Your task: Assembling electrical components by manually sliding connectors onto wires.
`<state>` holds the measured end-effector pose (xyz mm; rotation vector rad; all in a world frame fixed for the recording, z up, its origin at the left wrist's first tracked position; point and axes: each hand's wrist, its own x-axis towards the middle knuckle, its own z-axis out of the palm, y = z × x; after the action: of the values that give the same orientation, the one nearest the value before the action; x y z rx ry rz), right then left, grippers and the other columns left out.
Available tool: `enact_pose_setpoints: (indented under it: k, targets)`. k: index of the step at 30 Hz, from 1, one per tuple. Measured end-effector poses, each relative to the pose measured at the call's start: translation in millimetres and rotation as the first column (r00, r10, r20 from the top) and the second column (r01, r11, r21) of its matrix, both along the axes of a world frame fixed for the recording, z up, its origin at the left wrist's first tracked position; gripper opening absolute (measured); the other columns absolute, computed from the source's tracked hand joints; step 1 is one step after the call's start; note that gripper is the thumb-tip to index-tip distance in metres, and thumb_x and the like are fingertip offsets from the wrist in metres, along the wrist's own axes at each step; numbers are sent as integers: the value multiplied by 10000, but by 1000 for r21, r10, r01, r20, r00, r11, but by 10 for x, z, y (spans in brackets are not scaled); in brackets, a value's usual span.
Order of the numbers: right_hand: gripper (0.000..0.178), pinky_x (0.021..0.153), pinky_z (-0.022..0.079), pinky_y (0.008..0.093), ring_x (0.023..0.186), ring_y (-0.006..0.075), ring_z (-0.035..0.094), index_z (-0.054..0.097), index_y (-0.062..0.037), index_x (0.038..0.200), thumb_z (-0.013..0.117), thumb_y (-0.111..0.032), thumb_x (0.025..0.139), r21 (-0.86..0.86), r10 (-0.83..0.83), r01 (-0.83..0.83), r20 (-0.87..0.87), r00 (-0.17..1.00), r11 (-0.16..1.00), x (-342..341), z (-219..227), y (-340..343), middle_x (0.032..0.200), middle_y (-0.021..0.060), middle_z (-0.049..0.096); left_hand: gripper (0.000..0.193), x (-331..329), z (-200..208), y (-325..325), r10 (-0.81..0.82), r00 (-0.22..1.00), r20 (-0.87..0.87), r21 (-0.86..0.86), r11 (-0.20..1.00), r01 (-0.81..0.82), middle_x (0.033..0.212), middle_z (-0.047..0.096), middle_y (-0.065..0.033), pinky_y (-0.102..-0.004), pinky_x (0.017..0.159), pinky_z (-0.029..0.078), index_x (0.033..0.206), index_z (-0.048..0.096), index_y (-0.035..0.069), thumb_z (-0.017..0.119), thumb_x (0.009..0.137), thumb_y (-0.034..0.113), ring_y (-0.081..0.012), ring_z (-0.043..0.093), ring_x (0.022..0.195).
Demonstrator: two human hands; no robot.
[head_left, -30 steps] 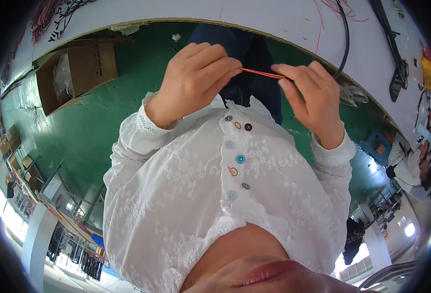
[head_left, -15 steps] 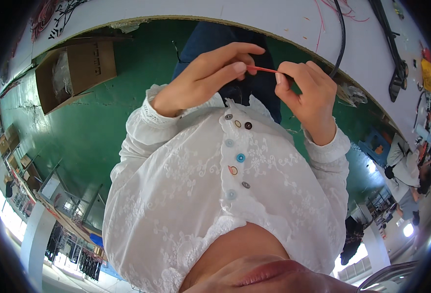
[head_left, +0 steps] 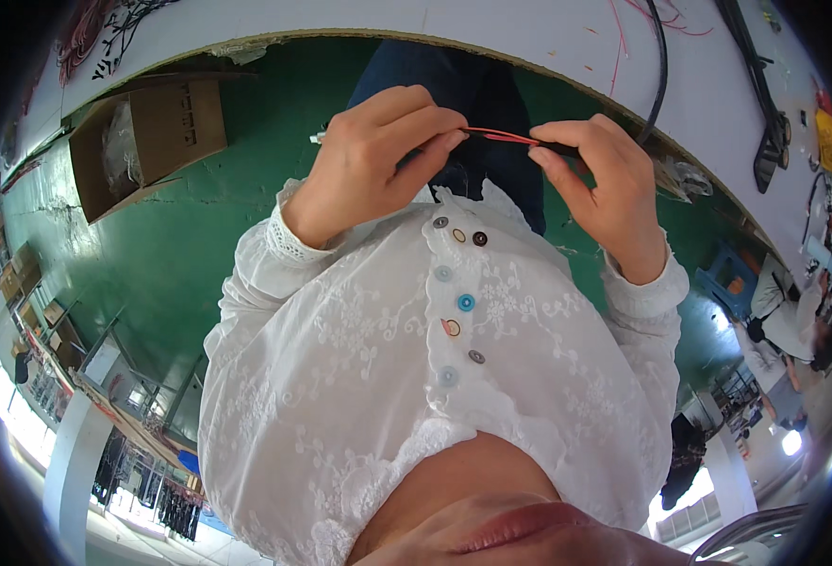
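Note:
A short run of thin red and black wires (head_left: 499, 134) stretches between my two hands, in front of my lap. My left hand (head_left: 378, 151) pinches its left end between thumb and fingertips. A small white end piece (head_left: 318, 138) sticks out behind the left knuckles; most of what lies in that palm is hidden. At the other end, my right hand (head_left: 603, 170) closes thumb and forefinger on the wires, where a dark length, perhaps a black sleeve, runs back into the palm. Both hands hover just short of the table edge.
The white table (head_left: 520, 28) curves across the top. A thick black cable (head_left: 662, 75) hangs over its edge, and thin red wires (head_left: 617, 47) lie nearby. On the green floor, an open cardboard box (head_left: 178, 127) stands at the left. A blue stool (head_left: 725, 278) and people are at the right.
My left hand has drawn back to the left and its fingers have curled in. More wire shows between the hands, with black now beside the red. A white end piece has appeared behind the left hand.

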<state>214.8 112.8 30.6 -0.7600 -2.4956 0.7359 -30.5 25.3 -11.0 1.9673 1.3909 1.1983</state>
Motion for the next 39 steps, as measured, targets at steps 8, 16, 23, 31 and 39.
enact_pose_setpoints:
  k: [8, 16, 23, 31, 39]
  targets:
    - [206, 543, 452, 310, 616, 190, 545, 698, -63, 969, 830, -99, 814, 44, 44, -40, -91, 995, 998, -129, -76, -6, 796, 35, 681, 130, 128, -6, 74, -32, 999, 30, 41, 999, 31, 770, 588, -86, -315, 543, 427, 980, 720, -17, 727, 852, -41, -213, 556, 628]
    - [249, 571, 498, 305, 683, 184, 628, 722, -46, 1004, 830, -5, 783, -14, 3, -4, -86, 996, 1000, -224, -82, -25, 882, 58, 717, 120, 165, -34, 104, -88, 987, 135, -21, 996, 92, 811, 593, -98, -324, 573, 443, 1029, 707, -27, 668, 917, -9, -218, 574, 660]
    - [233, 600, 511, 325, 693, 234, 642, 726, -60, 990, 791, 29, 785, 156, 22, -15, -40, 999, 988, -193, -102, -7, 874, 68, 707, 216, 210, -56, 17, 20, 836, 549, -345, 916, 205, 924, 657, -96, -330, 711, 502, 1164, 670, -27, 548, 1006, 55, -200, 622, 773]
    - [188, 614, 505, 314, 728, 225, 644, 730, -48, 999, 775, 11, 826, -17, -26, 26, -43, 999, 1000, -88, -72, -10, 860, 73, 704, 130, -9, -51, -88, -55, 994, 94, -181, 981, 72, 806, 634, -80, -313, 612, 452, 1064, 714, -13, 668, 942, -8, -203, 589, 685]
    - [246, 640, 488, 323, 744, 219, 618, 745, -38, 1041, 803, -36, 802, 42, 79, -80, 32, 996, 996, 9, -37, 102, 867, 63, 702, 142, -111, 41, -13, -24, 983, -182, 45, 998, 33, 762, 602, -80, -343, 568, 433, 971, 709, -5, 740, 833, -17, -246, 530, 636]
